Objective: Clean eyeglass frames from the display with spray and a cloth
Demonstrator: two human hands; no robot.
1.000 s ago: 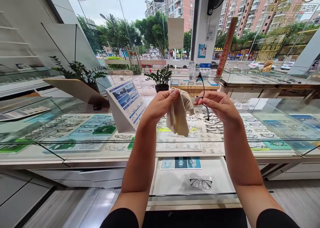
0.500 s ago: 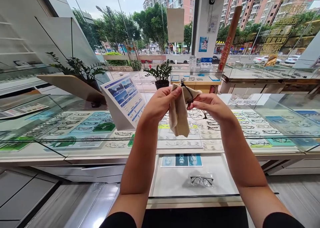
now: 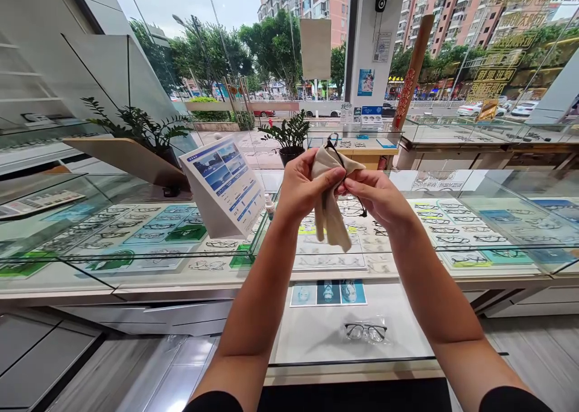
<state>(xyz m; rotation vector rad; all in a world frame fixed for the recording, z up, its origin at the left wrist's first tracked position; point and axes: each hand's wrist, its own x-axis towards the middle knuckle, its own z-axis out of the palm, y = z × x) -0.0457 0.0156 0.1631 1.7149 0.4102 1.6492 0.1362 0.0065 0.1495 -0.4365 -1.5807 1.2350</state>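
Left fingers (image 3: 332, 178) pinch cloth (image 3: 332, 222) over upper end of glasses (image 3: 336, 154); right fingers (image 3: 358, 187), nearer, grip near mid-span. Glasses between both, long axis steeply tilted.

Left grip (image 3: 302, 186) pinches cloth (image 3: 332, 222) against glasses (image 3: 337, 154) — right grip (image 3: 379, 196) holds them.

Holds left forearm (image 3: 257, 285) and right forearm (image 3: 436, 270) extended forward, converging; sets left hand (image 3: 302, 187) and right hand (image 3: 379, 196) close together, each gripping between thumb and fingers, with thumbs directed inward.
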